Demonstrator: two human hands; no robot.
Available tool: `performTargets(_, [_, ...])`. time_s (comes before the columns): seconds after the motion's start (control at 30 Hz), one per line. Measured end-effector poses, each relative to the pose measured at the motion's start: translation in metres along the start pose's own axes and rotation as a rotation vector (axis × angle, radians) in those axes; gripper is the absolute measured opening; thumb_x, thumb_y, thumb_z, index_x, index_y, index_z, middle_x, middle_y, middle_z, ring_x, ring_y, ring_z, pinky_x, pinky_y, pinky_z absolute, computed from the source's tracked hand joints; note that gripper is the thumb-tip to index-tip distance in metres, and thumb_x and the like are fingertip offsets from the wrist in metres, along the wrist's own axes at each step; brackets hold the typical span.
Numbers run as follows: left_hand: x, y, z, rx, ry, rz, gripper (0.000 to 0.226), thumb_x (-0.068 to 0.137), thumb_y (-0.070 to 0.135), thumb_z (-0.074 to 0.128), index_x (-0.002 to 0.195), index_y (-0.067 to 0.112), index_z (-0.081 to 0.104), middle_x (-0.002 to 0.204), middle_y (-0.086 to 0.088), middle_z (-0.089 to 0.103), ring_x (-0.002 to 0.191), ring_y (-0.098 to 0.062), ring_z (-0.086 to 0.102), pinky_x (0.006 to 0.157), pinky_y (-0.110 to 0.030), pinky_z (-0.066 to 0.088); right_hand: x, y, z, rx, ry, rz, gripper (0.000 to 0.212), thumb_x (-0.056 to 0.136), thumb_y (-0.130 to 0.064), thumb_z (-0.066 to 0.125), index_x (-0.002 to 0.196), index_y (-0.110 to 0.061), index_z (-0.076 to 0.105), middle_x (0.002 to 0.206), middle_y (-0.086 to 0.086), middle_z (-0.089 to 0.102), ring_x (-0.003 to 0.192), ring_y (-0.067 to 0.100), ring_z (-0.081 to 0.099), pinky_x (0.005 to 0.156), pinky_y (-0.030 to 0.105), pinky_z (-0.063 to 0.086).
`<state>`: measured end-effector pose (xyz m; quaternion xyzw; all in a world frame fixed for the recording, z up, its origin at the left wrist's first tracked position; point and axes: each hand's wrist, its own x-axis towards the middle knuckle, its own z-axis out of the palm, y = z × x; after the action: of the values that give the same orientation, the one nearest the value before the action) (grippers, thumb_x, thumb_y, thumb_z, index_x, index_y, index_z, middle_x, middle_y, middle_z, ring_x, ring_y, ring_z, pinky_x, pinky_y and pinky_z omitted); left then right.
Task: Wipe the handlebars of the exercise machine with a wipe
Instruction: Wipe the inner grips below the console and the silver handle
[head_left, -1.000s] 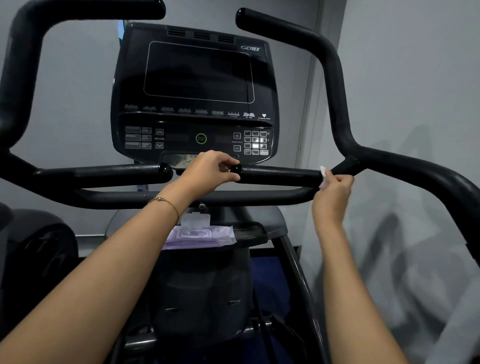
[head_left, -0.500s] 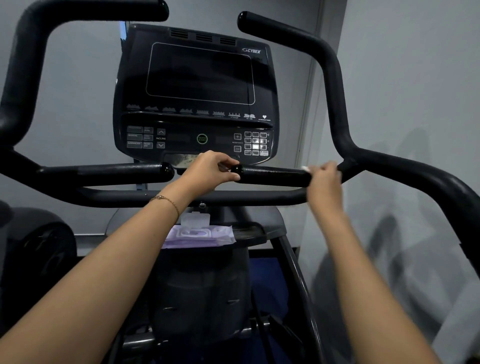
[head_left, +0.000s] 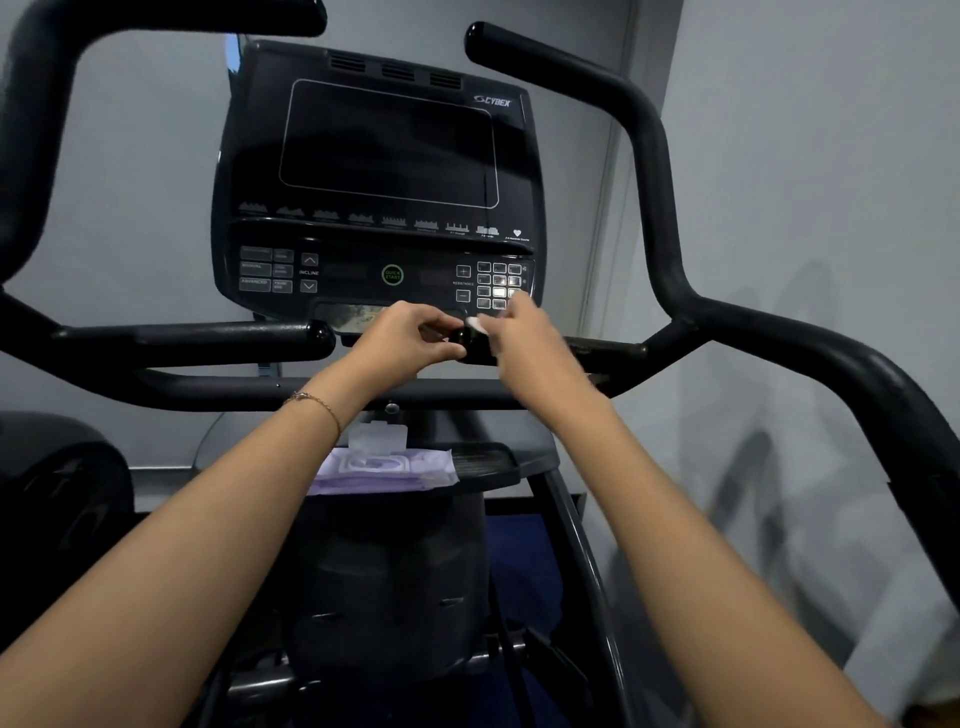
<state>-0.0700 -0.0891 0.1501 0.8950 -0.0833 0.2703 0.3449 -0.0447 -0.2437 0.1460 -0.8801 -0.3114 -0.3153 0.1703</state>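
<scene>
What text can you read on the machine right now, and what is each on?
"CYBEX": top right corner of the console.
"INCLINE": between the console's arrow buttons.
"QUICK START": green round button.
"RESISTANCE": between the plus button and minus button.
Too small or blurred: grey buttons at left, keypad, program icons' labels, pack of wipes.

Dim, cool, even light. Soft grey shadows of the bars fall on the right wall (head_left: 831, 156). The keypad (head_left: 500, 286) catches a small white glare. Motion blur smears the right hand (head_left: 524, 343) and wipe (head_left: 475, 323); the left hand (head_left: 410, 338) is sharp. Wide-angle distortion bends the handlebars (head_left: 779, 332) near the edges
</scene>
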Motion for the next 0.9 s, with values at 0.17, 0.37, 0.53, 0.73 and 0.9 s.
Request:
performTargets(0.17, [0.002,-0.001,-0.001,0.016,-0.018,-0.008,0.033,0.08,0.017,0.073,0.112,0.014,0.067,0.094,0.007,0.064,0.089,-0.006,0.059,0.078,-0.017,0.041,-0.014,0.087,-0.008,-0.054,0.091,0.433,0.033,0.091,0.0,0.042,0.121,-0.003,0.056,0.123,0.022,0.04,0.11,0.038,0.043,0.089,0.039,0.04])
performTargets(0.37, [0.004,-0.005,-0.001,-0.022,-0.023,-0.003,0.034,0.078,0.015,0.074,0.111,0.011,0.067,0.094,0.003,0.066,0.09,-0.01,0.062,0.08,-0.019,0.044,0.0,0.046,0.012,0.012,0.179,0.488,0.028,0.092,-0.001,0.041,0.117,-0.002,0.056,0.125,0.019,0.039,0.112,0.033,0.04,0.087,0.034,0.036])
performTargets(0.53, [0.003,-0.006,0.002,-0.039,-0.002,0.004,0.032,0.079,0.013,0.073,0.11,0.009,0.067,0.097,-0.001,0.069,0.091,-0.012,0.064,0.088,-0.028,0.051,-0.015,-0.017,0.042,0.067,0.355,0.035,0.046,0.086,0.011,0.046,0.129,-0.004,0.051,0.106,0.015,0.047,0.097,0.027,0.045,0.071,0.03,0.04])
performTargets(0.73, [0.005,-0.009,0.003,-0.049,-0.004,-0.023,0.031,0.078,0.017,0.075,0.108,0.014,0.068,0.096,0.003,0.069,0.094,-0.013,0.065,0.091,-0.031,0.051,-0.036,0.091,0.033,0.185,0.569,0.402,0.017,0.097,-0.017,0.046,0.105,-0.016,0.061,0.088,-0.005,0.042,0.083,-0.002,0.048,0.084,0.031,0.04])
performTargets(0.9, [0.006,-0.012,0.002,-0.062,-0.005,-0.021,0.031,0.078,0.016,0.075,0.108,0.013,0.068,0.092,0.005,0.067,0.091,-0.011,0.065,0.09,-0.03,0.051,-0.032,0.077,0.039,0.105,0.515,0.402,0.032,0.096,-0.03,0.036,0.117,-0.009,0.05,0.103,0.0,0.038,0.094,0.02,0.044,0.085,0.032,0.04])
